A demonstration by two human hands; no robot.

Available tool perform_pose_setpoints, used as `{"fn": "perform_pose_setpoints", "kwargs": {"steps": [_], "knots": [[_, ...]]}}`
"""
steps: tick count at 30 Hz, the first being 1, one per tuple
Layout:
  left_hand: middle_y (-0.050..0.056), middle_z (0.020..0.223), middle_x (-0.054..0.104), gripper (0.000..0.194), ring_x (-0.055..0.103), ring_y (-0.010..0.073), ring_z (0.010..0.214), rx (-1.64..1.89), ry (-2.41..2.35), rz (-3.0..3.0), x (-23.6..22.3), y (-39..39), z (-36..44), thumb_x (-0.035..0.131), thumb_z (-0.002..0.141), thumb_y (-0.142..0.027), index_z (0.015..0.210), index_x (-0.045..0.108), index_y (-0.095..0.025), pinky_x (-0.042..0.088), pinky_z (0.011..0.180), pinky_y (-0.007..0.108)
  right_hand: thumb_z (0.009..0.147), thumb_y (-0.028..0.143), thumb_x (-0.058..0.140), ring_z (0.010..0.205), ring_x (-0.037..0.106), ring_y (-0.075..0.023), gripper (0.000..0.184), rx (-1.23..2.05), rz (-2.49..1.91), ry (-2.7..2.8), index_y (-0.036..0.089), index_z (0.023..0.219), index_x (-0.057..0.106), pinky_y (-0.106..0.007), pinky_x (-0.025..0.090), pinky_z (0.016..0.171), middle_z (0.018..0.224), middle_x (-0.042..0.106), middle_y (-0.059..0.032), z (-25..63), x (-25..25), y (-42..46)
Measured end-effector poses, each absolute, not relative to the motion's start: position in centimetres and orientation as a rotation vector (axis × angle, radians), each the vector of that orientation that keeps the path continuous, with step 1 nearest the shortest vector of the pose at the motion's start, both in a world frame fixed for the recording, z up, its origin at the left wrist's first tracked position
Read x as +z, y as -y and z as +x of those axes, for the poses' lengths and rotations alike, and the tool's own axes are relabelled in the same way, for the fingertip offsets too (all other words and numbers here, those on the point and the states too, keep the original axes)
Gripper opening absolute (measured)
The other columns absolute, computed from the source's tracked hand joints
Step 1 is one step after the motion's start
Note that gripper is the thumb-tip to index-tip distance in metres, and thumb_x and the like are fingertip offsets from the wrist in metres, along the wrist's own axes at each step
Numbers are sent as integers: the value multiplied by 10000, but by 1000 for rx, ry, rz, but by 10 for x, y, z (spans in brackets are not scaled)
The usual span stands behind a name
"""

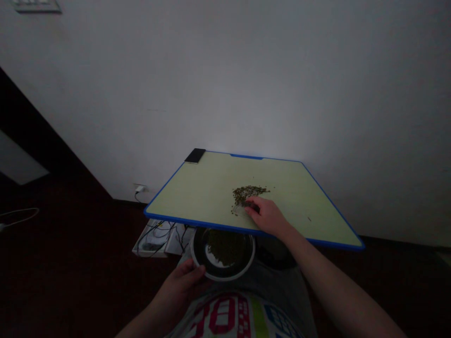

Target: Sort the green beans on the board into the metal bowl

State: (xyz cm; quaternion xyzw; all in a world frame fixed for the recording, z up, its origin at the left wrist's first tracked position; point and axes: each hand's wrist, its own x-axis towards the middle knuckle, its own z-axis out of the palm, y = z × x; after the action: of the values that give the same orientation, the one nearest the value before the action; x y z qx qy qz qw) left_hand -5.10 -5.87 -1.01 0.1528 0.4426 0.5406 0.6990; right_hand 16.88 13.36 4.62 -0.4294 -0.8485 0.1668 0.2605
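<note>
A pile of small greenish-brown beans (246, 191) is spread over the middle of the pale-yellow tabletop (197, 192). At its near side, my right hand (262, 213) rests low on the surface with fingers curled together against the beans; what lies within them is hidden. Below the table's front edge, a round metal bowl (225, 277) sits over my lap, holding a layer of the same dark green beans (227, 246). My left hand (186, 279) grips the bowl's left rim, thumb on top and the other fingers underneath.
A blue edge frames the table, which stands by a pale wall (246, 94). A dark tablet or phone (195, 156) lies at the far left corner. Underneath, a white box (152, 238) contains cables. A plug (140, 188) is in the wall socket. One small dark sliver (309, 218) lies right.
</note>
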Motion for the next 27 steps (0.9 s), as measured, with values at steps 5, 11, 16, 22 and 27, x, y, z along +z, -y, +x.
{"fn": "perform_pose_setpoints", "kwargs": {"steps": [5, 11, 16, 22, 27], "knots": [[105, 973, 814, 254, 736, 294, 983, 1217, -999, 332, -6, 59, -49, 821, 677, -219, 917, 765, -160, 523, 976, 407, 863, 269, 573, 739, 638, -192, 268, 423, -1202, 2290, 157, 1088, 669, -318, 463, 716, 836, 721, -74, 168, 47, -133], [115, 1001, 808, 248, 730, 311, 1002, 1212, -1003, 351, -5, 58, -49, 821, 678, -242, 905, 761, -162, 512, 995, 448, 859, 266, 572, 741, 638, -193, 249, 376, -1223, 2285, 174, 1067, 672, -317, 463, 722, 826, 718, -66, 167, 47, -132], [102, 984, 813, 256, 736, 297, 984, 1213, -999, 345, -7, 58, -49, 824, 669, -222, 909, 760, -160, 524, 983, 423, 864, 270, 565, 761, 647, -202, 259, 357, -1259, 2264, 168, 1079, 669, -325, 467, 740, 841, 722, -75, 165, 46, -131], [100, 983, 814, 253, 744, 287, 957, 1220, -993, 344, -7, 58, -49, 811, 689, -209, 932, 760, -161, 535, 968, 416, 874, 268, 549, 776, 650, -209, 277, 320, -1328, 2227, 156, 1100, 663, -329, 472, 747, 843, 719, -82, 167, 47, -130], [96, 988, 814, 241, 740, 288, 975, 1216, -998, 336, -9, 58, -49, 814, 683, -211, 914, 763, -163, 524, 989, 417, 867, 274, 562, 811, 668, -220, 252, 292, -1325, 2221, 178, 1073, 669, -339, 484, 762, 895, 737, -86, 167, 45, -133]]}}
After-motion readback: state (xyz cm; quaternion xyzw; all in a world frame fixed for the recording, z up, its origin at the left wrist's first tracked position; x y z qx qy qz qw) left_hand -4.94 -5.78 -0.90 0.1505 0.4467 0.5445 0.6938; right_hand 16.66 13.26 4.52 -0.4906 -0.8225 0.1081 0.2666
